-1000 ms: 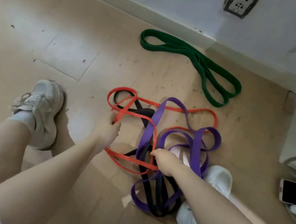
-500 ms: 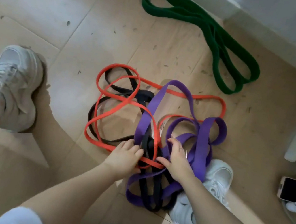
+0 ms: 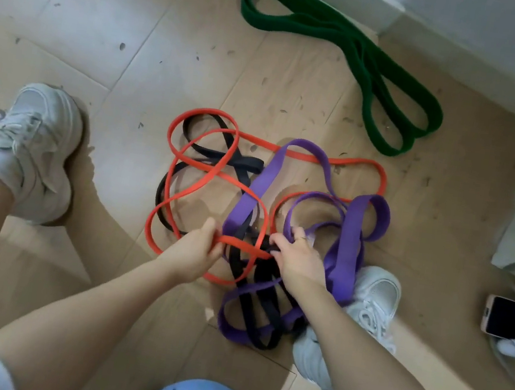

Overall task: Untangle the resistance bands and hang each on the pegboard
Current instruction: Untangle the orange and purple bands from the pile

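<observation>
down on the floor [image 3: 267,72], the left hand [image 3: 195,254] is pinching the red band [image 3: 244,243] taut while the right hand [image 3: 298,261] is gripping the black band [image 3: 270,247], working them apart.

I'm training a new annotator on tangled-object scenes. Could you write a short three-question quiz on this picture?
1. True or false: the wide dark green resistance band is knotted into the pile with the others.
2. Which band does the left hand grip? A) thin orange-red rubber band B) broad purple rubber band C) black rubber band
3. Fill in: the right hand works at the middle of the tangle, beside a white ____.

Key
1. False; it lies apart, near the wall.
2. A.
3. Sneaker.
</observation>
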A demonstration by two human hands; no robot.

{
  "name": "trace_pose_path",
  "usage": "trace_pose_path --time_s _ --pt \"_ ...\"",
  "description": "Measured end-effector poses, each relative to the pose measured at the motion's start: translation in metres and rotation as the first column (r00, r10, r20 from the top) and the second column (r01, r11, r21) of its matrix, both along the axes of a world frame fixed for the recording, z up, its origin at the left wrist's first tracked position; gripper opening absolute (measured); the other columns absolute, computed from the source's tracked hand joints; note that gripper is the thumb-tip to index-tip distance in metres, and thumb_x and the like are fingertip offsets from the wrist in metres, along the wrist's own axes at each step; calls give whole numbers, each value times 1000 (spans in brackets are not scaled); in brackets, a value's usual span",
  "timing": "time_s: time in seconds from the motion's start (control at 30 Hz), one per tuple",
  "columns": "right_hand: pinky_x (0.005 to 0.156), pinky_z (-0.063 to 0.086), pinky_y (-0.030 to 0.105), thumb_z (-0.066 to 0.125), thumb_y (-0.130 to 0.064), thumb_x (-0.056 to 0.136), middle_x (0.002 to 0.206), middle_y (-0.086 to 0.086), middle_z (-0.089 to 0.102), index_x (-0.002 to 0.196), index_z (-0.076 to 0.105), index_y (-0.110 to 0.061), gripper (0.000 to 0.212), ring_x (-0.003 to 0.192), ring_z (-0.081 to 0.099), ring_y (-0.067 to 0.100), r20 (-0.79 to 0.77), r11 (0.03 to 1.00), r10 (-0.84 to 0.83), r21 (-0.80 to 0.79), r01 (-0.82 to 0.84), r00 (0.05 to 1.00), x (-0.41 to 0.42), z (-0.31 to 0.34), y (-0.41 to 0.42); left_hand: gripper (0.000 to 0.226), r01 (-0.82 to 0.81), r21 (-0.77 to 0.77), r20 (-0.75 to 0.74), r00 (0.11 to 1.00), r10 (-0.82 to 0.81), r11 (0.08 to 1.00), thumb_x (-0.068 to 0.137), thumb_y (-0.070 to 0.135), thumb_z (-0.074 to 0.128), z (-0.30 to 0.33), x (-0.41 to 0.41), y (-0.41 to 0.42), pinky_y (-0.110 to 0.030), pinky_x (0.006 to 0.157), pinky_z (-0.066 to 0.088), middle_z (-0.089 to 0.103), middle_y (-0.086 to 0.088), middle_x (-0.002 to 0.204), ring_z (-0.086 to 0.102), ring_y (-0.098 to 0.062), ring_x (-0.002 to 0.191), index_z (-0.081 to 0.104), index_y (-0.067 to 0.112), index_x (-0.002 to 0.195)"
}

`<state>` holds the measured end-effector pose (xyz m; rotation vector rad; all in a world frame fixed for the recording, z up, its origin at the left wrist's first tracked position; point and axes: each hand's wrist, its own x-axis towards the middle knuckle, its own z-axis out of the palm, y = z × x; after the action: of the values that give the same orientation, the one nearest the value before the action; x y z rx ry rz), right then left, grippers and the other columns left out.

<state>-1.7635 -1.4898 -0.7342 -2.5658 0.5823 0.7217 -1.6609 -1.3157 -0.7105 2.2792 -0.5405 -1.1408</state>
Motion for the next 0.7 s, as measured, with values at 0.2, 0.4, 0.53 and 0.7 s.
trace_pose_path --time_s 0.2,0.4,0.53,0.7 --pt "111 13 43 64 -21 85 144 17 35 95 67 -14 12 138 23 35 312 986 -161 15 165 936 6 17 -21 48 50 -62 4 999 -49 997 70 61 43 15 12 16 -31 61 43 59 -4 62 52 -15 59 57 16 68" --pt "79 39 16 57 -6 89 100 0 58 93 60 -10 6 93 52 16 409 853 -482 420 310 775 33 97 -41 55 10 -69 -27 1000 -12 998 76 60 52 45 4 -25 -30 63 41 63 -5 66 56 -18 66 68 8 68" --pt "76 45 25 57 -12 90 78 -8 59 86 55 -22 11 78 56 17 456 845 -488 462 271 744 31 143 -46 37 -275 -220 33 957 289 936 78 46 67 79 -5 -52 -29 67 47 61 3 73 60 -20 70 57 13 90" --pt "66 44 8 52 -11 93 73 -13 58 86 54 -18 10 64 56 -8 500 859 -449 470 203 740 30 191 -41 56 -314 -303 96 929 357 900 79 40 69 105 -26 -63 -32 66 44 55 4 78 59 -22 75 39 9 115"
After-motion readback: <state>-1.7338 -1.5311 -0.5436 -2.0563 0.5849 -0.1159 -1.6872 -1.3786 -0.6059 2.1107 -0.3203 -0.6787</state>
